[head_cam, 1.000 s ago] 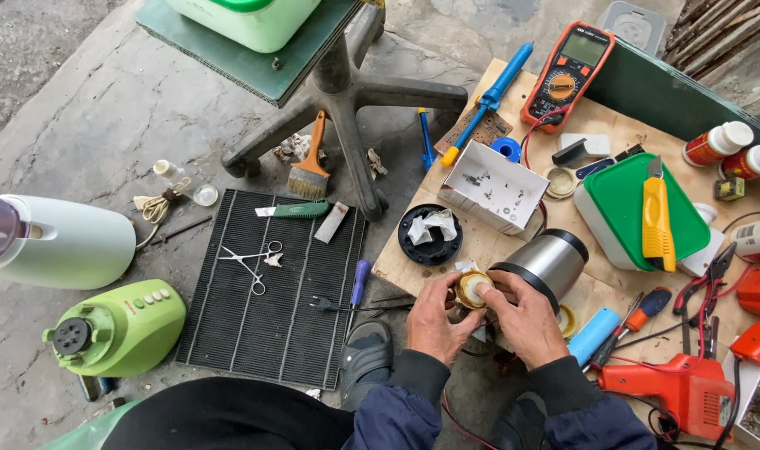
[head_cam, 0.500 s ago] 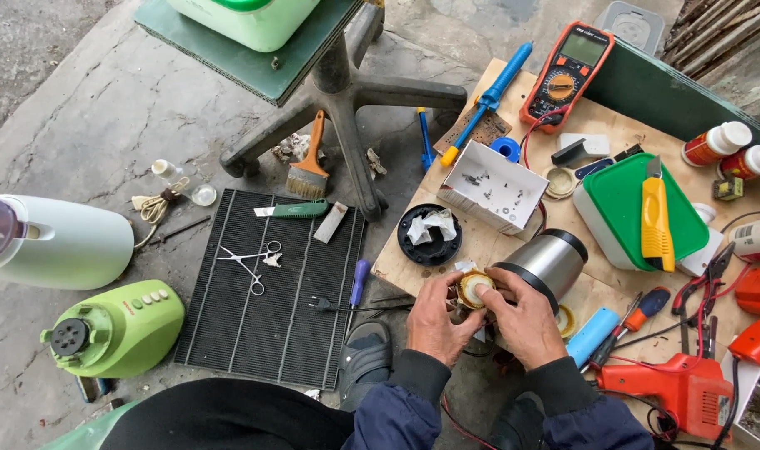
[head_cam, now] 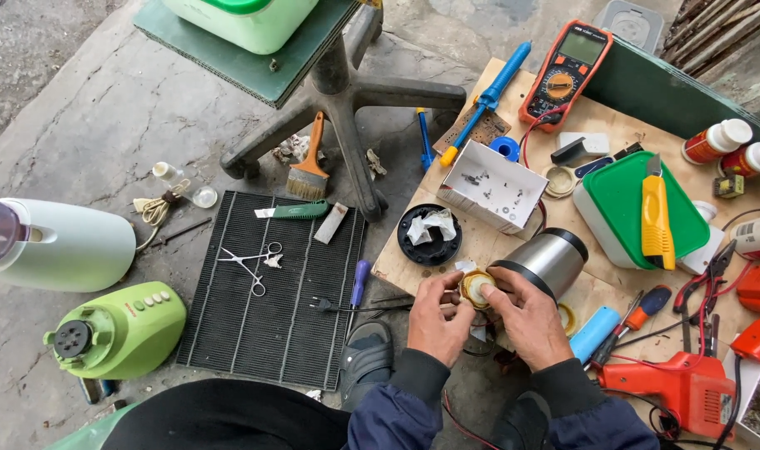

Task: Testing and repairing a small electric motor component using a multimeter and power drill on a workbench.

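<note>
On the wooden board (head_cam: 513, 250) over concrete, you are pinching one round yellowish part (head_cam: 478, 287) with your left hand (head_cam: 438, 317) and right hand (head_cam: 526, 321), against one shiny steel cylinder (head_cam: 542, 262); two white-capped bottles (head_cam: 734, 146) are standing nearby

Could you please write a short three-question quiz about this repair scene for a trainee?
1. True or false: both hands touch the round yellowish part at the end of the steel cylinder.
2. What lies on the green lid: A a brush, B a yellow utility knife, C scissors?
3. On what do the small scissors lie?

Key: 1 true: left hand, right hand. 2 B. 3 the black ribbed mat.
</note>
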